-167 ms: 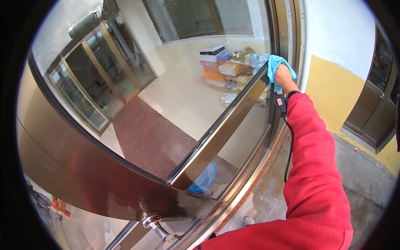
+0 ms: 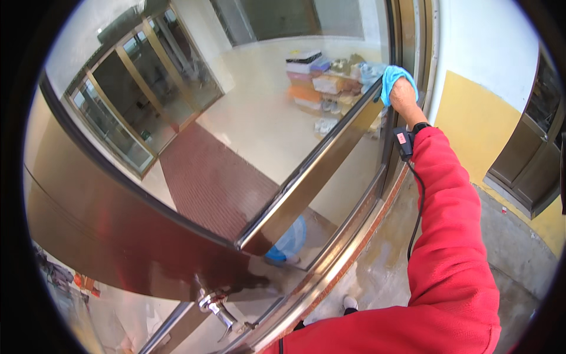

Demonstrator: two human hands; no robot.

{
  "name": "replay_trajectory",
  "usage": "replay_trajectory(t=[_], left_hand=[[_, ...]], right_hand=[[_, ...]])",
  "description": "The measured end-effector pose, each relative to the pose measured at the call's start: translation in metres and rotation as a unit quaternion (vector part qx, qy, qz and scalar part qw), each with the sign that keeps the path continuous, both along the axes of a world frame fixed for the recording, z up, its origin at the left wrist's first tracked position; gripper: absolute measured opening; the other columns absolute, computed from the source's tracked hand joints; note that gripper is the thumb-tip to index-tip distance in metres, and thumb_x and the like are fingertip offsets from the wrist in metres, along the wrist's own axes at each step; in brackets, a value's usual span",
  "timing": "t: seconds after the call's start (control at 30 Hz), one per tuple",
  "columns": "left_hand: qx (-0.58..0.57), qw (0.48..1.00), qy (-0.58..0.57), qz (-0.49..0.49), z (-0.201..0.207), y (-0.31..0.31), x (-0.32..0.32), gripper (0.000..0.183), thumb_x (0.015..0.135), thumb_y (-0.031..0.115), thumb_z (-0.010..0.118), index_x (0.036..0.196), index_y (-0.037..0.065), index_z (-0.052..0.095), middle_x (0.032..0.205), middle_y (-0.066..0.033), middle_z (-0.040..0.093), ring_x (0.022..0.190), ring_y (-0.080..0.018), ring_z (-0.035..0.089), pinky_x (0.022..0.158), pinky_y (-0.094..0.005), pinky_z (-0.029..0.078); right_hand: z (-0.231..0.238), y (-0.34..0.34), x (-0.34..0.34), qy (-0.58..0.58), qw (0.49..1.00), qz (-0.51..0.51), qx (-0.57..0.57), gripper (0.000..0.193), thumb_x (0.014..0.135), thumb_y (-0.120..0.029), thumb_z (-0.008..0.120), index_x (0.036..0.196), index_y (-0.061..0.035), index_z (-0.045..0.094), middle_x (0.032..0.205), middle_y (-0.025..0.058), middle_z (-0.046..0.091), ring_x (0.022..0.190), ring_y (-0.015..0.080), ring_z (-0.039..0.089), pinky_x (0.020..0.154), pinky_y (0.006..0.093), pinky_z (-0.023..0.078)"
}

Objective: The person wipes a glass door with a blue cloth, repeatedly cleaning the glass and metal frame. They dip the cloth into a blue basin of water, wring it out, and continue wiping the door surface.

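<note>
My right hand, at the end of a red sleeve, is closed on a light-blue cloth. The cloth is bunched against the glazed metal-framed door or window, at the far right end of its bronze crossbar. Part of the cloth sticks out past my fingers on the left. A dark band and a small black box with a cable are at my right wrist. Above the crossbar is a large glass pane. My left hand does not show.
A shiny lever handle juts from the frame at the bottom. Through the glass are stacked shoe boxes, a ribbed red mat and a blue basin. To the right stand a yellow-and-white wall and a brown door.
My right hand and the cloth have shifted slightly up and right by the crossbar's end. The view has tilted a little, and more of a white shoe shows below.
</note>
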State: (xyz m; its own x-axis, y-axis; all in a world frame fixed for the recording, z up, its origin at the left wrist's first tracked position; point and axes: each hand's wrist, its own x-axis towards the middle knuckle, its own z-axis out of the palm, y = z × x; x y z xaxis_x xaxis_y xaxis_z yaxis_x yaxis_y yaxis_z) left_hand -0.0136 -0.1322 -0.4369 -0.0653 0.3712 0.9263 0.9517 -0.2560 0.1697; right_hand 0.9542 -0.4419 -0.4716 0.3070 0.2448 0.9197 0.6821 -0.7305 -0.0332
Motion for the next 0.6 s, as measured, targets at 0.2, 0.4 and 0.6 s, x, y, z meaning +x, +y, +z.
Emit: replay_trajectory(t=[0.2, 0.4, 0.6], left_hand=[[0.055, 0.998, 0.011, 0.000, 0.000, 0.003, 0.003, 0.029, 0.095, 0.025, 0.061, 0.100, -0.003, 0.061, 0.101, -0.0223, 0.058, 0.094, -0.0374, 0.054, 0.090, -0.0481, 0.043], [0.066, 0.997, -0.023, -0.024, -0.009, 0.012, -0.003, 0.029, 0.096, 0.025, 0.061, 0.097, -0.004, 0.059, 0.099, -0.0224, 0.057, 0.092, -0.0377, 0.053, 0.088, -0.0493, 0.042], [0.079, 0.996, 0.008, -0.034, -0.011, 0.009, -0.008, 0.030, 0.096, 0.026, 0.061, 0.098, -0.004, 0.060, 0.097, -0.0228, 0.059, 0.089, -0.0397, 0.055, 0.084, -0.0508, 0.044]], right_hand=[[0.020, 0.024, -0.111, -0.041, 0.986, -0.044, -0.158, 0.018, 0.078, -0.010, 0.060, 0.094, -0.0050, 0.064, 0.090, 0.0163, 0.066, 0.085, 0.0333, 0.065, 0.075, 0.0428, 0.053], [0.000, 0.075, -0.250, 0.050, 0.964, 0.258, 0.030, 0.022, 0.076, -0.011, 0.063, 0.097, -0.0082, 0.065, 0.094, 0.0140, 0.065, 0.088, 0.0337, 0.065, 0.078, 0.0418, 0.053], [-0.003, 0.106, -0.351, -0.047, 0.947, 0.316, 0.011, 0.033, 0.072, -0.008, 0.070, 0.104, -0.0044, 0.066, 0.097, 0.0127, 0.065, 0.096, 0.0324, 0.064, 0.085, 0.0421, 0.052]])
